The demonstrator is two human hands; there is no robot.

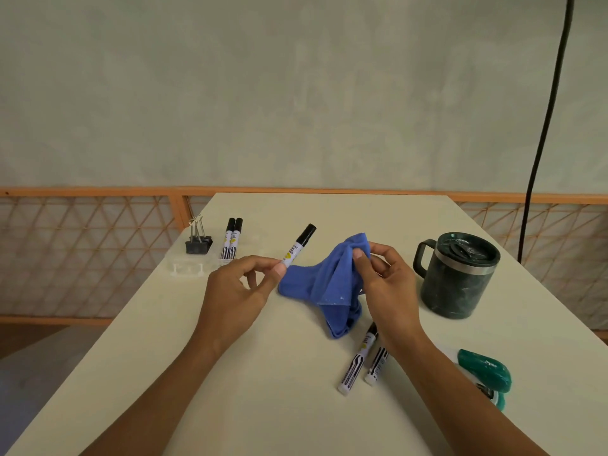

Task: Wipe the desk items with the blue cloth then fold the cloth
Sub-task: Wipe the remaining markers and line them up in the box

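Note:
My left hand (pixel 238 286) pinches the lower end of a white marker with a black cap (pixel 298 245), which points up and to the right above the desk. Beside it, my right hand (pixel 383 274) pinches a bunched fold of the blue cloth (pixel 324 284); the cloth's lower part rests crumpled on the desk. Two more markers (pixel 363 362) lie side by side near my right wrist. Another pair of markers (pixel 231 239) and a black binder clip (pixel 198 243) sit on a clear plastic tray (pixel 190 266) at the back left.
A dark green lidded mug (pixel 457 274) stands at the right. A teal tape dispenser (pixel 487 375) lies near the right front edge. The cream desk (pixel 230 390) drops off on the left and right. A black cable (pixel 546 126) hangs at the back right.

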